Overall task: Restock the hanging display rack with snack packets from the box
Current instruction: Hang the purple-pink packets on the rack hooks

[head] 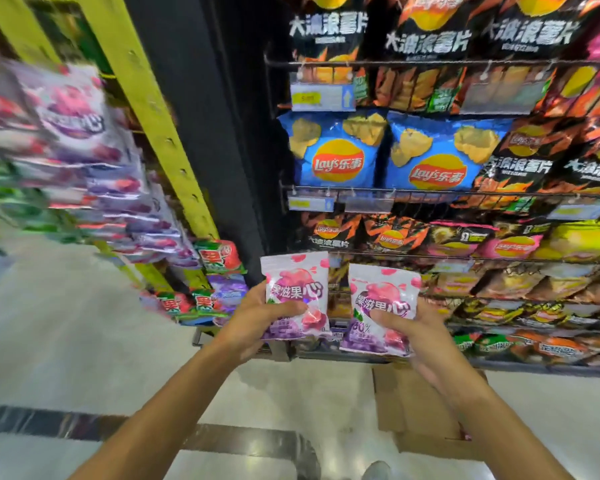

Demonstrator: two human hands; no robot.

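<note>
My left hand grips a white, pink and purple snack packet by its lower edge, thumb across the front. My right hand holds a second, matching packet the same way, just to the right. Both packets stand upright in front of me at waist height. The hanging display rack with yellow uprights runs along the left, carrying blurred rows of similar packets. The brown cardboard box lies open on the floor below my right arm.
A wire shelf unit full of crisp bags fills the right side, with blue bags at mid height. Red, green and purple packets hang low on the rack. Pale floor spreads at the left. A shoe shows at the bottom.
</note>
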